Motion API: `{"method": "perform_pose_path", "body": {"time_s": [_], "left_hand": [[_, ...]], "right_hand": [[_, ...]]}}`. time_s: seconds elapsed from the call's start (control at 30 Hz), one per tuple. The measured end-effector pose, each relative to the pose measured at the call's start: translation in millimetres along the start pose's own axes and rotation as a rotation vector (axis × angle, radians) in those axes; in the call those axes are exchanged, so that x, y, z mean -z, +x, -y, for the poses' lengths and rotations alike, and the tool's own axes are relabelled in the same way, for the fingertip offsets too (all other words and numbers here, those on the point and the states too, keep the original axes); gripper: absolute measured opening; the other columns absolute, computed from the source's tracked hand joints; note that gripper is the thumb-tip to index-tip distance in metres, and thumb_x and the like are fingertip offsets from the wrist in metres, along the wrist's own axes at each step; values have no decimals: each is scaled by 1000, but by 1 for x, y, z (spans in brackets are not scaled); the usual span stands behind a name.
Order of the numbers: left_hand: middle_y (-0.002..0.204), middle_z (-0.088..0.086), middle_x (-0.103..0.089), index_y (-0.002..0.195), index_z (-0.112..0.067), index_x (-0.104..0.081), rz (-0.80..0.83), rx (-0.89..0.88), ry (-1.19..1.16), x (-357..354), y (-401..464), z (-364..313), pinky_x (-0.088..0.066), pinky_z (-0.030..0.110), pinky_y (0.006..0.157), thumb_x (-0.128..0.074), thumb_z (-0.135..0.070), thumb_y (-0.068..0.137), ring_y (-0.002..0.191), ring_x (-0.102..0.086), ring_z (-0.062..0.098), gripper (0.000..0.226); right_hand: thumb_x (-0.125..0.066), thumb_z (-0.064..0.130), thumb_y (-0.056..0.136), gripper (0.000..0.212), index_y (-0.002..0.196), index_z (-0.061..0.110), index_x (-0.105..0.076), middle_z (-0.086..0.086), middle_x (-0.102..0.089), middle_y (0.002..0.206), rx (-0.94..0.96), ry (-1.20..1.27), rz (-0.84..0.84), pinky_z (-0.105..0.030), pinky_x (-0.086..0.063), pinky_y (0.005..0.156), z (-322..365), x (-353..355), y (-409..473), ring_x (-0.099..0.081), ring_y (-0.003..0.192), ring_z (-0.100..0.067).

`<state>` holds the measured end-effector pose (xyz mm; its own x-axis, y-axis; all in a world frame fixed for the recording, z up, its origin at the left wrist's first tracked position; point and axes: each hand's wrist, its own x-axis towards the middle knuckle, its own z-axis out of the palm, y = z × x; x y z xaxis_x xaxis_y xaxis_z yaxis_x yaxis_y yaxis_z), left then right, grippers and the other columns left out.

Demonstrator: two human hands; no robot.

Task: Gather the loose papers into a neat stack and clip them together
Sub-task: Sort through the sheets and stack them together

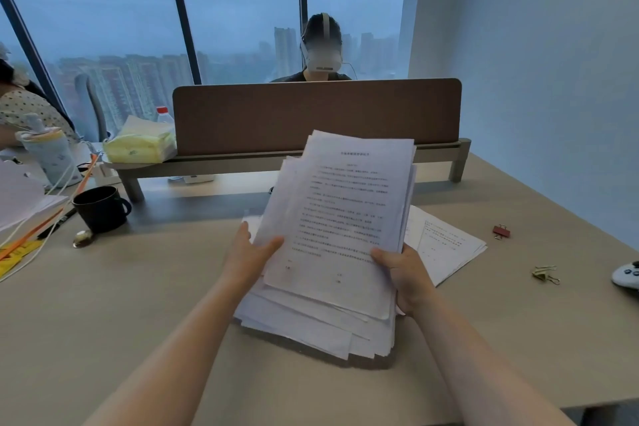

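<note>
- The surface (138,304) carries a few leftover sheets (446,245) to my right.
- My paper bundle (332,225) is raised, edges ragged; I'd tap its bottom edge square.
- Left hand (250,252) and right hand (408,273) are closed on its sides.
- Red clip (502,231) waits well apart.

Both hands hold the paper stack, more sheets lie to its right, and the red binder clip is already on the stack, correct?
Not quite. In the head view the red clip lies loose on the table, right of the spare sheets. Both the left hand and right hand do hold the stack.
</note>
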<state>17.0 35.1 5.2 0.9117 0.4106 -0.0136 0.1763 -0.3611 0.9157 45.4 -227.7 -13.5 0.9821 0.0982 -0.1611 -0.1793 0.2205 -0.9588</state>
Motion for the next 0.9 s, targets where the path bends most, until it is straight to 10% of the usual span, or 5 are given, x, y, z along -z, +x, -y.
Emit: {"method": "perform_pose_path", "body": {"time_s": [0.23,0.43,0.9], "left_hand": [[111,17,-71,119,-5,-62,89,31,-454,25,-2,-5,-57,33,58,-76,-18,80,82,-70,27,43],[103,12,-74,96,-18,-71,-30,-158,-551,34,-9,-29,-55,53,83,-78,-31,66,91,-67,32,33],[93,-8,-73,96,-25,-66,-110,-164,-380,20,-37,-7,-51,25,70,-74,-41,67,85,-68,10,35]], "right_hand": [[-61,2,91,20,105,13,-70,-5,-76,101,237,-70,68,-43,-61,78,36,-23,-18,-73,90,-27],[-58,1,91,22,92,20,-70,3,-75,91,423,-115,42,-33,-59,69,69,-52,-26,-72,82,-19],[-76,28,82,22,102,20,-70,3,-75,96,379,-195,52,-41,-59,76,32,-63,-30,-71,88,-22]]}}
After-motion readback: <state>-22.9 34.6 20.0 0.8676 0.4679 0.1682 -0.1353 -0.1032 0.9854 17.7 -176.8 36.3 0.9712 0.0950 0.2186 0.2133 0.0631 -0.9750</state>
